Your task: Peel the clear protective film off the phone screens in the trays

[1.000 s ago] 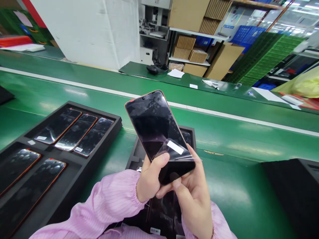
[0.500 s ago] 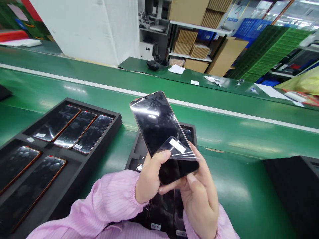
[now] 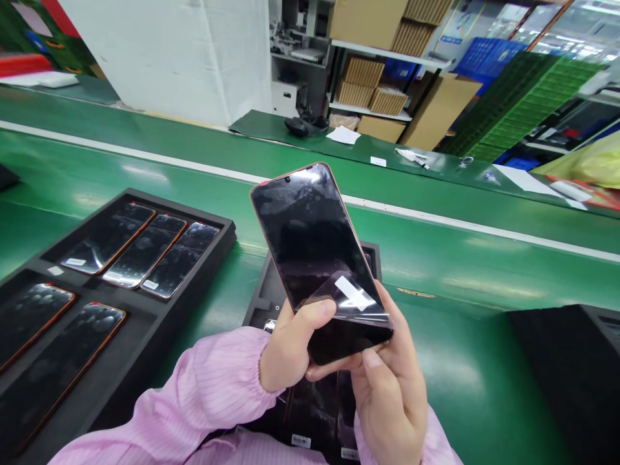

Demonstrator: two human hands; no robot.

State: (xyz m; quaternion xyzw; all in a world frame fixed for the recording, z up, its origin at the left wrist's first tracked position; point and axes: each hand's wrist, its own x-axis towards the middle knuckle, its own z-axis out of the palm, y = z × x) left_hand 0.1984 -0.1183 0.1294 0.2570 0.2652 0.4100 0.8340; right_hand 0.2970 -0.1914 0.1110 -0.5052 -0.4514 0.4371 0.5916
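Note:
Both my hands hold a black smartphone (image 3: 310, 239) with an orange edge, screen side up and tilted. My left hand (image 3: 295, 342) grips its left side, the thumb lying over the lower screen. Around the lower right corner curls my right hand (image 3: 392, 394), its thumb at the bottom edge. A clear film (image 3: 334, 294) with a white label (image 3: 354, 293) is folded back over the lower part of the screen, with bare glass below the fold. Beneath my hands lies a black foam tray (image 3: 261, 297) with more phones, partly hidden by my hands and sleeves.
At left, another black foam tray (image 3: 186, 303) holds several phones (image 3: 133, 248) in its slots. A dark foam block (image 3: 557, 361) stands at right. The green bench (image 3: 460, 284) has a white strip (image 3: 426, 223) along it; papers (image 3: 343, 134) and a shelf with cardboard boxes (image 3: 356, 93) are behind.
The phone has tipped up slightly toward me and its glare has shifted. The film's labelled flap has turned a little. Both hands keep their hold.

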